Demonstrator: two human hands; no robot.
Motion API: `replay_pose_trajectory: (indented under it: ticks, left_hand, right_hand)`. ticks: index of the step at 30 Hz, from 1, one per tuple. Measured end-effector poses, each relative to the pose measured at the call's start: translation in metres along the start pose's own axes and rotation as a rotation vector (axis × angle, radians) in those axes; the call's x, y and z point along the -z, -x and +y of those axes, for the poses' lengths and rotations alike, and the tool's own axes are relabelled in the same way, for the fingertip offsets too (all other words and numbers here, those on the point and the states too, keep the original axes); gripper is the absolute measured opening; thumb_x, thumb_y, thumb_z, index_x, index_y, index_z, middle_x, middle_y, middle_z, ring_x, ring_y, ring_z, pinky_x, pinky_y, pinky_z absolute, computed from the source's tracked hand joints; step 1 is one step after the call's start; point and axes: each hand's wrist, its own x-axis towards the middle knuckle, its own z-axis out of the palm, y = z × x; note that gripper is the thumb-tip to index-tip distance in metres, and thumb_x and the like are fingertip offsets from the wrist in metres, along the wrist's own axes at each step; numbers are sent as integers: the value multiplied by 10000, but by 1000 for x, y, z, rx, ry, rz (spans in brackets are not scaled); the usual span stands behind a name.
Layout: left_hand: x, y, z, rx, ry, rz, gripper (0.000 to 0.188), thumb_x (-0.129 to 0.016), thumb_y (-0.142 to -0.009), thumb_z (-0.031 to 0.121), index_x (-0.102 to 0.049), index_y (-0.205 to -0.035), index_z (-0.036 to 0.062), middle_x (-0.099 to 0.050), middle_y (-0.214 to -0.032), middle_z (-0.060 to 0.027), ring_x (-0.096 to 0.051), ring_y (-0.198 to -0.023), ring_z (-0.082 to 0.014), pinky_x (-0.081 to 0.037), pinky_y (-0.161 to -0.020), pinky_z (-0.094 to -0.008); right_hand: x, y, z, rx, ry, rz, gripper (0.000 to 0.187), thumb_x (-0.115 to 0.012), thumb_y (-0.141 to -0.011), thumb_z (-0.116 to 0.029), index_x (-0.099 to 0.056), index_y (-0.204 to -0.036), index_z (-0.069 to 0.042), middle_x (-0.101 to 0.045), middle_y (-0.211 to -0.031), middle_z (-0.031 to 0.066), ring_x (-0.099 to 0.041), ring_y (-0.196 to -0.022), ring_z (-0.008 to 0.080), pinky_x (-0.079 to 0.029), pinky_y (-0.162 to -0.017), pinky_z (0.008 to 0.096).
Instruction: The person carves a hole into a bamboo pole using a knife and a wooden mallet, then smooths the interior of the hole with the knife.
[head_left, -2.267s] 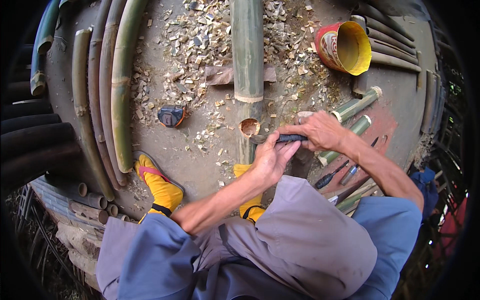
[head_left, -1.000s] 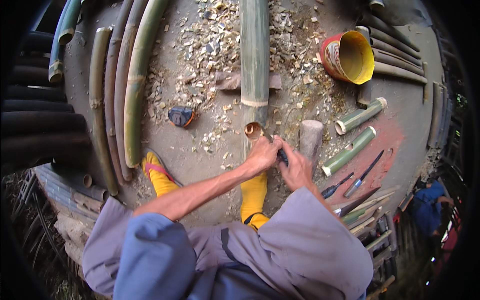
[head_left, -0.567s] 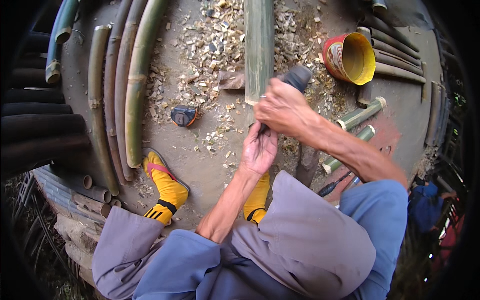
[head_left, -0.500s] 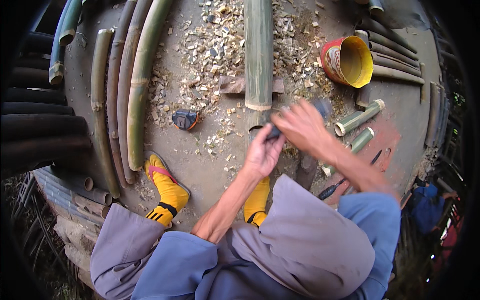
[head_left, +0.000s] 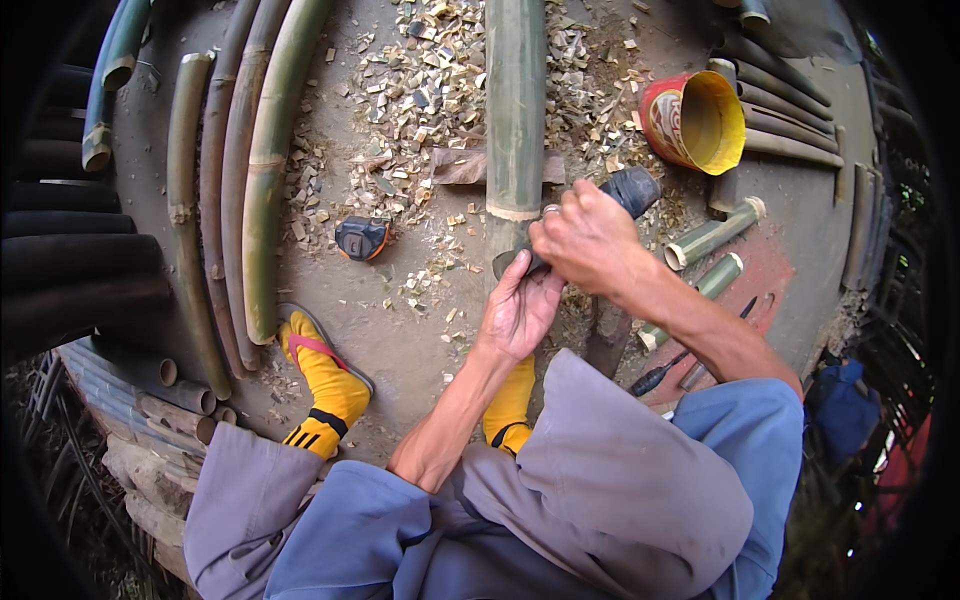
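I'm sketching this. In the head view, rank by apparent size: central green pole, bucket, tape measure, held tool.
1. Central green pole
2. Bucket
3. Tape measure and held tool: unsure, the right hand partly hides the tool.

The right hand (head_left: 590, 235) grips a dark tool (head_left: 634, 190), the left hand (head_left: 520, 318), palm up, at its seven o'clock. From the centre, a bamboo pole (head_left: 515, 115) lies toward twelve, a bucket (head_left: 668, 122) two.

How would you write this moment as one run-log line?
Right hand: grip closed on dark cylindrical tool; left hand: palm visible, beside right; ahead: long green bamboo pole, round red-yellow bucket
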Motion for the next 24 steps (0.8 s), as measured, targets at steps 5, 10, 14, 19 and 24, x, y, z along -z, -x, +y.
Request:
replay_pose_trajectory:
  ticks: [5, 10, 14, 19, 24]
  left_hand:
    - [27, 54, -35, 261, -738, 45, 584, -691, -836, 298, -442, -1285, 19, -509, -1253, -140, -500, -1183, -226, -406, -1023, -373]
    - [2, 52, -19, -88, -1392, 101, 589, -743, -701, 230, -530, -1205, 12, -638, -979, -90, -629, -897, -173, -519, -795, -321]
    - [-16, 72, 46, -303, -2153, -102, 470, -710, -643, 237, -600, -1017, -25, -636, -736, -110, -599, -610, -191, -513, -616, -327]
    - [35, 121, 68, 55, -1977, 190, 420, -689, -635, 202, -614, -1000, 7, -647, -784, -119, -622, -647, -233, -495, -617, -338]
    - [46, 120, 95, -551, -2254, 396, 335, -751, -621, 185, -633, -904, 49, -669, -805, -146, -660, -689, -299, -518, -642, -374]
  right_hand:
    - [-69, 58, -21, -285, -1037, -199, 338, -600, -673, -139, -658, -968, 18, -662, -734, 195, -647, -680, 257, -518, -651, 416]
    - [-9, 91, -47, -348, -719, 501, 534, -685, -740, -259, -533, -1139, 61, -625, -970, 185, -615, -903, 298, -448, -827, 438]
    - [17, 68, -69, 92, -233, 511, 441, -635, -764, -217, -512, -1136, -13, -594, -1045, 158, -592, -965, 278, -451, -841, 425]
    - [-56, -2, -107, 561, -393, 106, 269, -555, -819, -162, -512, -1073, -86, -621, -943, 153, -633, -901, 309, -490, -733, 413]
    - [-52, -60, -113, 517, -555, 31, 259, -543, -840, -141, -498, -1085, -68, -624, -844, 181, -645, -813, 360, -510, -684, 460]
